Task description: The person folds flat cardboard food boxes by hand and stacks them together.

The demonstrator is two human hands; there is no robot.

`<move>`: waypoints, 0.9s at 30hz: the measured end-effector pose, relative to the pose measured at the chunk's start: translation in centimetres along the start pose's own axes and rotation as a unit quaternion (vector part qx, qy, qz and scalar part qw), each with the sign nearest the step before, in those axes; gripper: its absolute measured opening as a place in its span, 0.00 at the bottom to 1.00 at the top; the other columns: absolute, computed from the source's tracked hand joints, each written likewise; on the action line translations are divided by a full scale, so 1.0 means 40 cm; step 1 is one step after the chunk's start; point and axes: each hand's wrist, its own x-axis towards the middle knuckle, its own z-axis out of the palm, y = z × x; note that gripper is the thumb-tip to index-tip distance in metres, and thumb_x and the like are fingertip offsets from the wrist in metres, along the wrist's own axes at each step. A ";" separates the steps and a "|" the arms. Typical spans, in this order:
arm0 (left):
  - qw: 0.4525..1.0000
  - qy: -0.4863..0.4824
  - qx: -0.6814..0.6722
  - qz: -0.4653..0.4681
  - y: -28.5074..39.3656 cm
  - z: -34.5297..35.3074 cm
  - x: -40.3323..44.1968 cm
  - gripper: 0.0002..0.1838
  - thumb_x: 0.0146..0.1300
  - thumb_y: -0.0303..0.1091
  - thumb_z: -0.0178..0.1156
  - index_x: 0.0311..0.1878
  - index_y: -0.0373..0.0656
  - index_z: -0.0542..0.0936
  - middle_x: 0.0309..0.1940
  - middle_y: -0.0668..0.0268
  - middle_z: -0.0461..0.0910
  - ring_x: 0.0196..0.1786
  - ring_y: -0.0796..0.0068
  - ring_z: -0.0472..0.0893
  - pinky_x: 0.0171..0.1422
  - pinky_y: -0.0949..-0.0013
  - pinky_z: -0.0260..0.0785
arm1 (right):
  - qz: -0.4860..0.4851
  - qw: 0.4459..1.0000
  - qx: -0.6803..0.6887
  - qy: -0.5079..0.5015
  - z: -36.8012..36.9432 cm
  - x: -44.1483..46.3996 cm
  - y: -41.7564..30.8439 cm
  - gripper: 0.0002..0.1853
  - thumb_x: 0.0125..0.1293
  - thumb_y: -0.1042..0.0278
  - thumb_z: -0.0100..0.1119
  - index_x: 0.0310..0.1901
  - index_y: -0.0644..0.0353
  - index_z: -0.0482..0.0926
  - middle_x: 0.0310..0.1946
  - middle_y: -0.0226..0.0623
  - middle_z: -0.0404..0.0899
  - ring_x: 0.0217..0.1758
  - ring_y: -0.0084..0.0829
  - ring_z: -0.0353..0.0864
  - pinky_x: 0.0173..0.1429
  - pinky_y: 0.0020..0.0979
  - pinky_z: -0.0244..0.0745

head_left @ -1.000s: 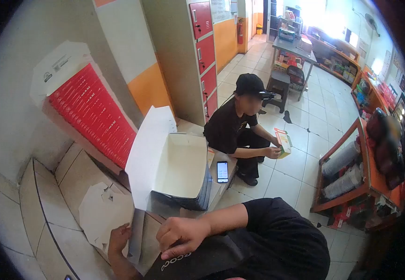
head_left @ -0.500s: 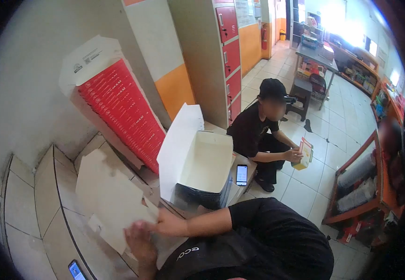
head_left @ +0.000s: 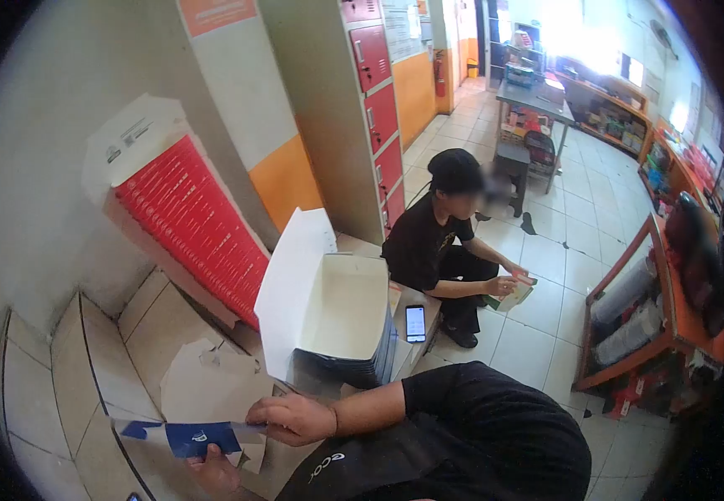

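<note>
A partly folded cardboard box (head_left: 201,438) is low at the left, its blue panel with a white logo facing up. My left hand (head_left: 216,474) holds it from below, the thumb pressed on the blue panel. My right hand (head_left: 293,417) pinches the right end of the same box, fingers closed. A pale cardboard piece (head_left: 211,380) lies just beyond it on the tiled step. Close to my right forearm is a stack of nested open boxes (head_left: 349,305), cream inside and dark outside.
A tall stack of red boxes (head_left: 195,225) leans by the wall. A phone (head_left: 414,324) lies beside the nested boxes. A co-worker (head_left: 441,242) sits handling a small carton (head_left: 510,294). Red lockers (head_left: 383,113) stand behind; an orange shelf (head_left: 662,292) holds rolls at the right.
The cardboard in my hands went from a flat pale sheet to a partly folded shape showing blue. My hands have moved apart. The co-worker's carton has turned and lowered.
</note>
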 end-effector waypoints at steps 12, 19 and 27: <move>0.987 0.022 0.156 0.035 -0.032 0.215 -0.026 0.20 0.51 0.20 0.60 0.49 0.30 0.70 0.43 0.56 0.77 0.44 0.67 0.77 0.49 0.68 0.70 | -0.131 0.954 -0.271 -0.014 -0.021 0.054 0.005 0.15 0.53 0.72 0.56 0.42 0.72 0.76 0.31 0.40 0.68 0.33 0.34 0.73 0.33 0.30 0.74; 0.999 -0.045 0.024 0.018 0.054 0.241 -0.047 0.19 0.53 0.21 0.57 0.50 0.28 0.70 0.44 0.55 0.77 0.46 0.66 0.78 0.50 0.65 0.71 | -0.172 0.964 -0.170 -0.107 0.000 0.076 0.007 0.14 0.59 0.70 0.54 0.44 0.70 0.75 0.35 0.44 0.70 0.38 0.38 0.74 0.42 0.35 0.73; 0.806 -0.274 0.476 -0.221 0.099 0.049 -0.054 0.19 0.55 0.41 0.68 0.45 0.39 0.79 0.30 0.66 0.81 0.28 0.71 0.74 0.36 0.65 0.67 | 0.032 0.996 -0.079 -0.020 -0.035 0.170 -0.054 0.15 0.61 0.66 0.56 0.47 0.62 0.75 0.38 0.47 0.71 0.45 0.46 0.74 0.47 0.40 0.71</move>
